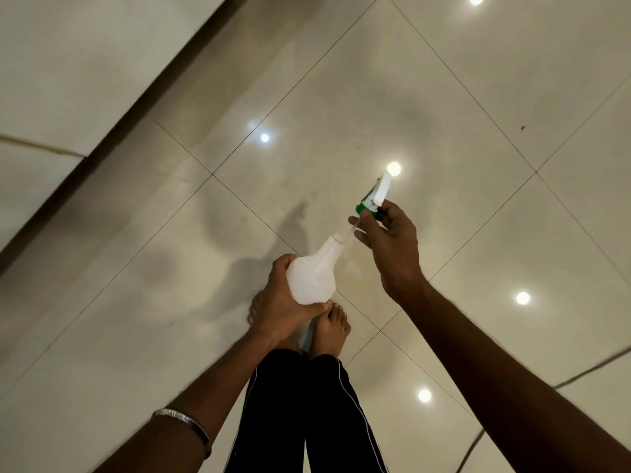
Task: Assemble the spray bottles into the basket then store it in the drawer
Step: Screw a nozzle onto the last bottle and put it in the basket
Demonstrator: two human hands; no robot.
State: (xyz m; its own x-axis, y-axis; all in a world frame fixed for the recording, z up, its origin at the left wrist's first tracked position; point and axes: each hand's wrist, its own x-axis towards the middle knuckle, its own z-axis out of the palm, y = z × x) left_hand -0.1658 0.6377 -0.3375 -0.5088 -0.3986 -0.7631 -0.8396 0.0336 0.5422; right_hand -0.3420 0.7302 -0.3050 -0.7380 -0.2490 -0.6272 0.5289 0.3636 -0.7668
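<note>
White plastic bottle [312,279]: bulb-shaped, translucent, neck tilted up and to the right, mouth uncapped; held above the tiled floor [136,302], in front of the person's bare feet.
Left hand [280,302]: fingers and thumb wrapped round the bottle's bulb from below.
Right hand [389,240]: pinches the green collar of the trigger sprayer head [374,196], nozzle pointing up and away.
Dip tube [348,231]: thin, clear, its end at or just inside the bottle mouth; I cannot tell which.
Step in hand: fitting sprayer head to bottle.
Next move calls for: feeding the tube down, seating the collar squarely, then twisting it tight.
Basket, drawer: not in view.
</note>
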